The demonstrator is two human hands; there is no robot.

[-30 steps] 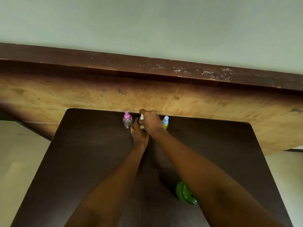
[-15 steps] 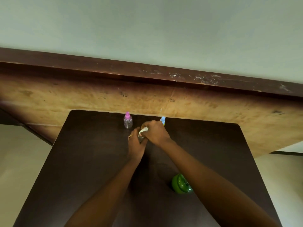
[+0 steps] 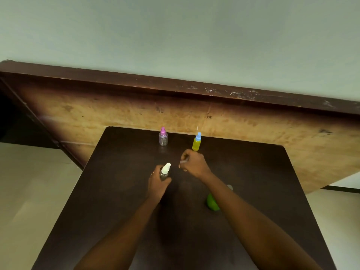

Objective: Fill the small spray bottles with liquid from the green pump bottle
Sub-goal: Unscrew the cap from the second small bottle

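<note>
Left hand (image 3: 158,183) grips white-capped bottle (image 3: 165,170) at worktop (image 3: 109,191) centre; right hand (image 3: 194,162) pinches small clear piece (image 3: 183,161); pink-capped bottle (image 3: 163,138) and blue-capped bottle (image 3: 196,143) near far edge.

A white-sprayer bottle (image 3: 165,171) is held by the left grip (image 3: 158,184); a small clear piece (image 3: 183,161) (blurred) is pinched by the right grip (image 3: 194,163). A pink-topped bottle (image 3: 163,137) and a yellow-filled blue-topped bottle (image 3: 196,142) are seen beyond on the dark counter (image 3: 116,191).
</note>
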